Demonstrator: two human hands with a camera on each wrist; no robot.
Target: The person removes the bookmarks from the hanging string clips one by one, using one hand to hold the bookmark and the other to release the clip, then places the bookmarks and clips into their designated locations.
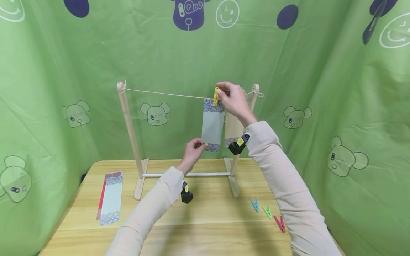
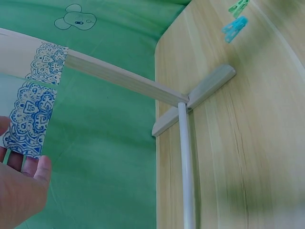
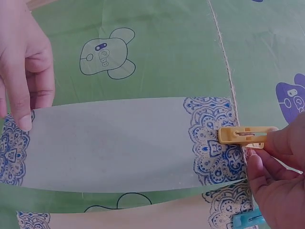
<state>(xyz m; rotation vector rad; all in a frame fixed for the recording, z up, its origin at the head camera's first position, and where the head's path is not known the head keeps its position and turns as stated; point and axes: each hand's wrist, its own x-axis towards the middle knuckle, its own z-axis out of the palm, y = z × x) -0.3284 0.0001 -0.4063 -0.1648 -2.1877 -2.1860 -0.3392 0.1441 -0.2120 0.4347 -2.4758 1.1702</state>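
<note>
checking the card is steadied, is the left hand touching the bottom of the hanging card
Touching. In the right wrist view the left hand has fingers laid over the patterned bottom end of the card; the head view also shows it pinching that lower edge.

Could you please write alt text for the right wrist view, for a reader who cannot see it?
The right hand pinches a yellow clothespin onto the patterned end of a pale paper strip at a twine line. The left hand holds the strip's other end, against a green cartoon-bear cloth backdrop.
</note>
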